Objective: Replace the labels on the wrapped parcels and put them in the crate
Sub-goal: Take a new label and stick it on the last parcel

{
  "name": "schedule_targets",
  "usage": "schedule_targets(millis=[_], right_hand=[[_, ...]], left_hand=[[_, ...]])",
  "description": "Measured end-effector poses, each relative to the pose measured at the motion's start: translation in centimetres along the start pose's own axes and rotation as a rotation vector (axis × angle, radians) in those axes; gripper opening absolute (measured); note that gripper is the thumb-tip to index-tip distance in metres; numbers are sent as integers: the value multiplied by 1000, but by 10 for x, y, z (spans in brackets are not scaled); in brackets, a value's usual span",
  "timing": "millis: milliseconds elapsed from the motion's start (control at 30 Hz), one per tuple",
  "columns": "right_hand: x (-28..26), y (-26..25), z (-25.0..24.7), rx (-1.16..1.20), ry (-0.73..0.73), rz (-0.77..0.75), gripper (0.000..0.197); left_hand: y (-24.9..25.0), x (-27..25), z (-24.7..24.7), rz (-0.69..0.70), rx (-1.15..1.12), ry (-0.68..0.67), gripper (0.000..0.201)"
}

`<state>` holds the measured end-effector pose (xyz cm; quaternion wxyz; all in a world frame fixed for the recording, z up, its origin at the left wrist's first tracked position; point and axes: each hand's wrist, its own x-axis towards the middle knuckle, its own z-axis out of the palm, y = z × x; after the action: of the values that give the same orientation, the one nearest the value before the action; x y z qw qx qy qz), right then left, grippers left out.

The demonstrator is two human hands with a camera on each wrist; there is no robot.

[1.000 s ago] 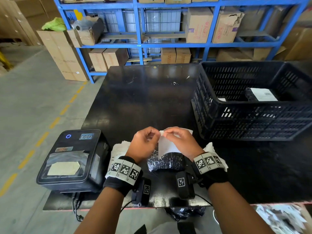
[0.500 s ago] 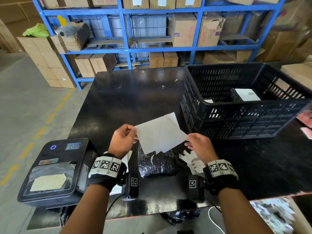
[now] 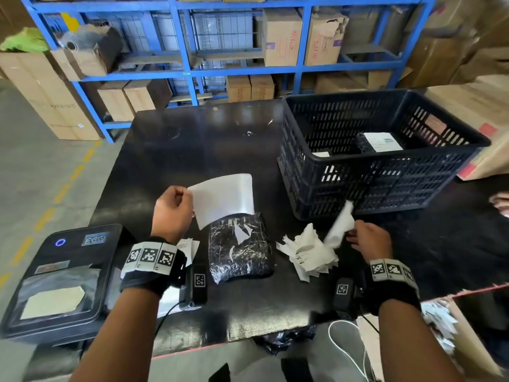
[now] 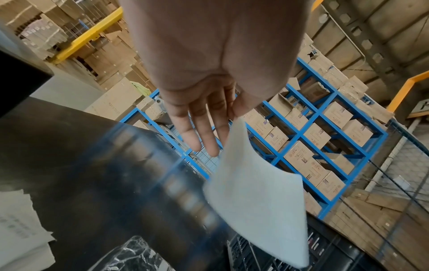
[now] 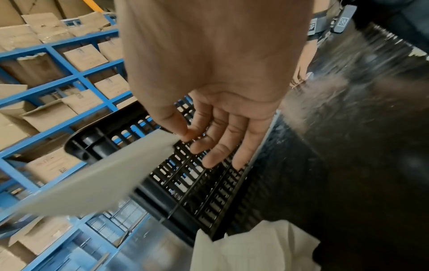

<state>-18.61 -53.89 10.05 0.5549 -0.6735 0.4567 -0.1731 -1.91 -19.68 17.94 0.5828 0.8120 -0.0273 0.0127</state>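
Observation:
A black wrapped parcel (image 3: 239, 244) (image 4: 130, 256) lies on the black table (image 3: 192, 150) between my hands. My left hand (image 3: 187, 194) (image 4: 233, 114) pinches one corner of a blank-looking white label (image 3: 223, 199) (image 4: 257, 192), which hangs just above the parcel's far end. My right hand (image 3: 352, 232) (image 5: 183, 135) pinches a white backing sheet (image 3: 340, 227) (image 5: 104, 174) between thumb and forefinger, beside a heap of crumpled backing papers (image 3: 311, 252) (image 5: 250, 247). The black crate (image 3: 380, 188) (image 5: 197, 174) stands at the right and holds a labelled parcel (image 3: 381, 142).
A black label printer (image 3: 60, 277) sits at the table's front left corner, with loose papers (image 3: 190, 246) beside it. Blue shelving (image 3: 192, 70) with cardboard boxes stands behind the table. Another person's hand (image 3: 500, 202) shows at the right edge.
The label and its backing have come apart. My right hand has moved right with the backing sheet to the paper heap. My left hand keeps the label above the parcel.

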Motion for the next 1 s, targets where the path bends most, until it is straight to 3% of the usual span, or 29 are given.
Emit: schedule_targets(millis=[133, 333, 467, 533, 600, 700, 767, 833, 900, 1000], right_hand=[[-8, -9, -1, -199, 49, -148, 28], [-17, -1, 47, -647, -181, -183, 19], [-17, 9, 65, -795, -272, -161, 8], [-15, 13, 68, -837, -311, -155, 25], [-14, 13, 71, -863, -289, -153, 46], [-16, 7, 76, -891, -164, -208, 64], [-23, 0, 81, -888, -61, -289, 63], [-32, -12, 87, -803, -5, -397, 47], [-43, -29, 96, -620, -161, -445, 34], [-65, -58, 118, -395, -619, -438, 39]], left_hand=[[-8, 0, 7, 20, 46, -27, 18], [-7, -14, 16, 47, 77, -16, 18], [-11, -20, 14, 60, 87, 9, 20], [-15, -22, 11, 66, 101, 18, 20], [-20, -23, 8, 64, 116, 29, 20], [-26, -21, 4, 49, 106, 27, 17], [-27, -21, 3, 54, 104, 25, 14], [-28, -20, 3, 66, 103, 23, 13], [-28, -18, 3, 82, 107, 23, 12], [-28, -18, 4, 125, 87, -4, 11]])
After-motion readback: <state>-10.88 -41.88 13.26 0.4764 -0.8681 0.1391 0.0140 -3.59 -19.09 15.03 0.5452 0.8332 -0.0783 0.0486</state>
